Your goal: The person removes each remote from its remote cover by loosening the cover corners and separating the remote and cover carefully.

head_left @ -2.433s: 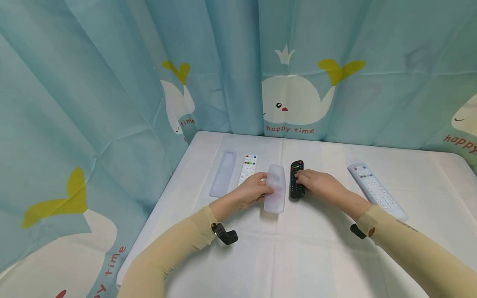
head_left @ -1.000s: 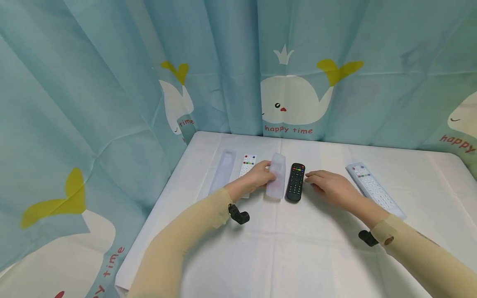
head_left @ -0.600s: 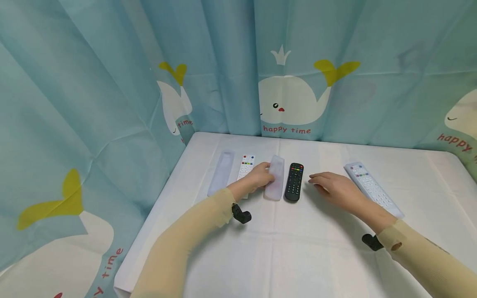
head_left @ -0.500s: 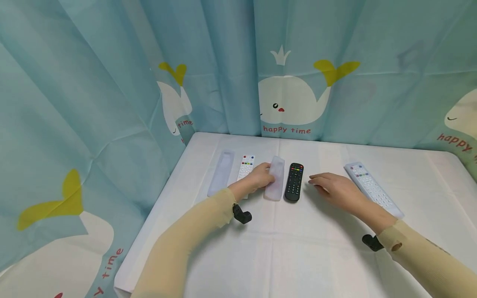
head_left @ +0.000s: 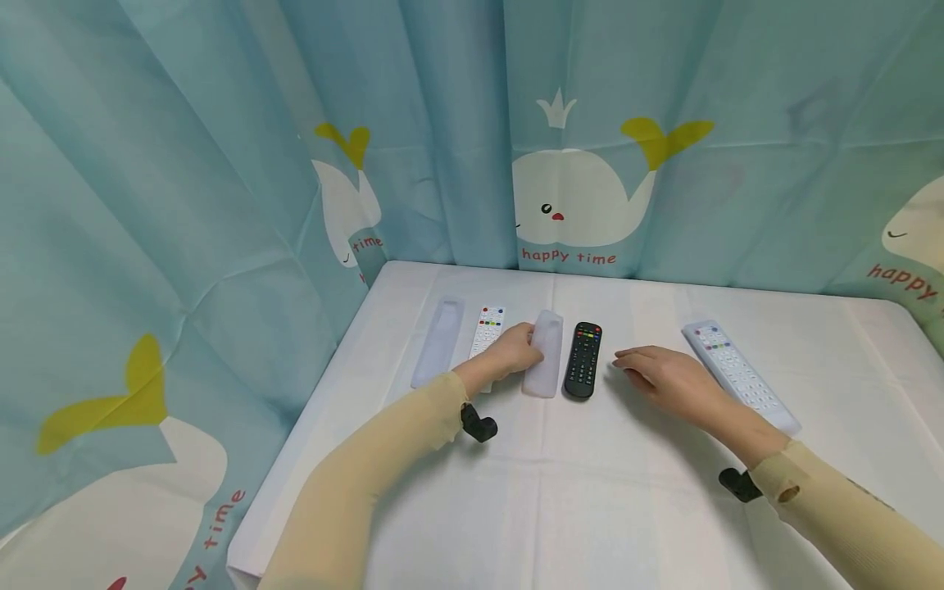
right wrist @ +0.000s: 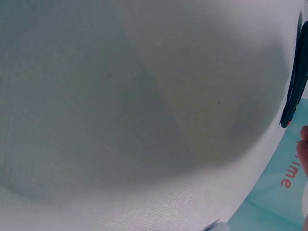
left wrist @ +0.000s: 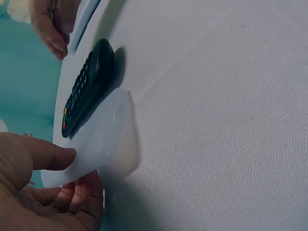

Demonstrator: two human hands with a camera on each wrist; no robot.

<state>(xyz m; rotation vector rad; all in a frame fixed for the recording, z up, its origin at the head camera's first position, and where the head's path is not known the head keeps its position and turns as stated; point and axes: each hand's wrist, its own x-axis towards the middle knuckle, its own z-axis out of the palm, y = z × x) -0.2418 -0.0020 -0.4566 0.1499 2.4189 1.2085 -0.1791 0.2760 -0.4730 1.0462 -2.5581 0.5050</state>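
My left hand (head_left: 514, 351) pinches a translucent silicone remote cover (head_left: 544, 365) by its left side. In the left wrist view, the thumb lies on top of the cover (left wrist: 108, 127) and the fingers curl beneath, its far end down at the cloth. Just right of the cover, a black remote control (head_left: 583, 362) lies face up, with colored buttons near its far end. My right hand (head_left: 667, 378) hovers to the right of that remote, fingers loosely bent and holding nothing. Only its fingertips (right wrist: 303, 151) show at the edge of the right wrist view.
Left of my left hand lies a white remote (head_left: 487, 328), partly hidden by that hand, beside another translucent cover (head_left: 438, 342). At the right, a white remote in a cover (head_left: 741, 375) rests on the white tablecloth (head_left: 590, 492). A blue curtain (head_left: 442, 123) hangs behind.
My right hand has come off the black remote and moved right. The remote sits slightly nearer me. My left hand has lowered its cover beside it; the last half second shows almost no motion.
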